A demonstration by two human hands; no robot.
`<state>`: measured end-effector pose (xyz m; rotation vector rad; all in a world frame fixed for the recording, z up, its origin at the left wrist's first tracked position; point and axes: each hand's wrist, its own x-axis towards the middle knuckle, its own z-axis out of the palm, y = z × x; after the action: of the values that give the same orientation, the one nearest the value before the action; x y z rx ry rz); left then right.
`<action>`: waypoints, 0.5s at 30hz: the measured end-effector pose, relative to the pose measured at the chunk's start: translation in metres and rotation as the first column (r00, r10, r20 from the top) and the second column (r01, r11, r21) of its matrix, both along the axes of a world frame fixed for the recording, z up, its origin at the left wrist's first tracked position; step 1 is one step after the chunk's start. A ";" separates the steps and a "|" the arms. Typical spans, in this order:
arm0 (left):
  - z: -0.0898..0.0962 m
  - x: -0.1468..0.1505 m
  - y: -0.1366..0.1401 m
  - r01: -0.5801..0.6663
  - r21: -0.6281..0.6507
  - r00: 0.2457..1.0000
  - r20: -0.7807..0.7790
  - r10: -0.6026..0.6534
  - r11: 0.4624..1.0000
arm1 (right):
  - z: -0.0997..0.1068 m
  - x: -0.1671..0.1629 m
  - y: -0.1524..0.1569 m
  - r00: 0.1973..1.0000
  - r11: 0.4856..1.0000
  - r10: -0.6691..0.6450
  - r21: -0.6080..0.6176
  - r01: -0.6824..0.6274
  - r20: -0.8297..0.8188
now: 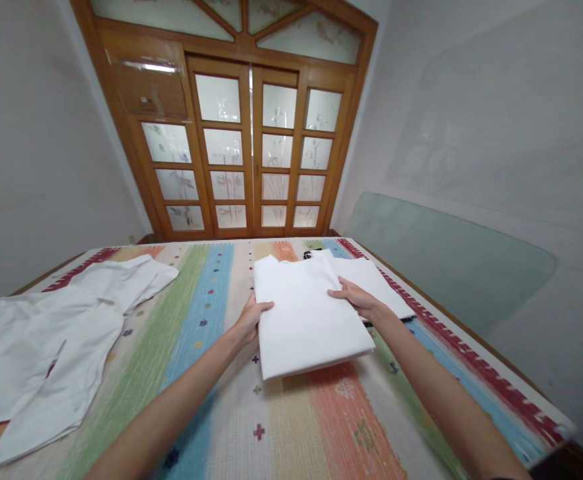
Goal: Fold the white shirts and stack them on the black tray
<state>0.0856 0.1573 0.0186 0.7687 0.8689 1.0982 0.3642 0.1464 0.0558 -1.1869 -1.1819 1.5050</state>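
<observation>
A white garment folded into a neat rectangle [311,313] is held between my two hands, its near edge raised a little above the striped cloth. My left hand [252,317] grips its left side, thumb on top and fingers underneath. On the right edge, my right hand [355,297] pinches it the same way, with fingers partly hidden below. Behind my right hand lies another folded white piece [379,287], with something black at its edges. Off to the left, white shirts [66,333] lie spread out and overlapping, their sleeves and buttons partly visible.
A multicoloured striped cloth [201,360] covers the table. Wooden doors with frosted glass panes [224,147] stand beyond the far edge. A pale green panel [446,253] is on the right wall, beside the table's right edge.
</observation>
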 end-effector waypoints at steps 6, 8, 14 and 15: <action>0.008 0.058 0.030 0.000 0.062 1.000 -0.014 0.001 0.998 | 0.008 0.051 0.016 0.947 0.971 -0.240 0.043 0.236 0.213; 0.010 0.077 0.040 0.012 0.079 1.000 -0.014 -0.010 0.997 | 0.009 0.068 0.023 0.898 0.945 -0.324 0.050 0.324 0.297; 0.014 0.128 0.067 0.046 0.102 0.998 -0.043 -0.042 0.994 | 0.014 0.113 0.046 0.735 0.888 -0.437 0.117 0.445 0.519; 0.014 0.136 0.071 0.045 0.109 0.998 -0.050 -0.039 0.993 | 0.014 0.119 0.050 0.708 0.880 -0.452 0.137 0.456 0.543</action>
<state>0.2217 0.2282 0.0325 0.9040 0.8336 1.1012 0.4837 0.1963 0.0703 -1.8522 -1.1230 0.7929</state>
